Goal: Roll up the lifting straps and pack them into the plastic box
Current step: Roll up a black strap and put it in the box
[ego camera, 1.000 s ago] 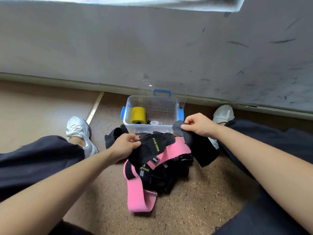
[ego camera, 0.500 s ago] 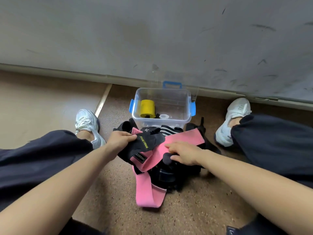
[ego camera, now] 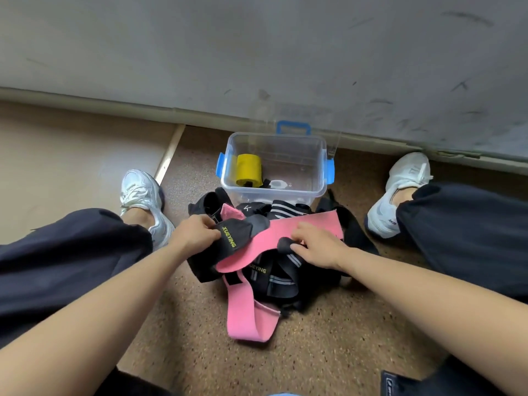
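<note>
From my remote seat I look down on a speckled brown floor (ego camera: 314, 352) running up to a scuffed grey wall (ego camera: 257, 52). The person sits on it with legs spread.

The left hand (ego camera: 197, 232) pinches one end of a black strap (ego camera: 231, 238) with yellow lettering, fingers curled tight on it. The right hand (ego camera: 317, 247), at 3 o'clock from the left, curls its fingers round a small started roll (ego camera: 284, 244) at the strap's other end.

The strap lies across a pink band (ego camera: 303, 227), and both sit on a loose heap (ego camera: 274, 281) of black straps. At 12 o'clock from the heap, touching it, stands the plastic box (ego camera: 285, 192), open. Its lid (ego camera: 293, 127) leans against the wall behind.

Inside the box, at its 9 o'clock side, stands one yellow roll (ego camera: 249, 172). White shoes sit at 10 and 2 o'clock.

I judge the job barely begun. One roll is packed, one is just starting, and the whole heap and the pink band are left to do.
</note>
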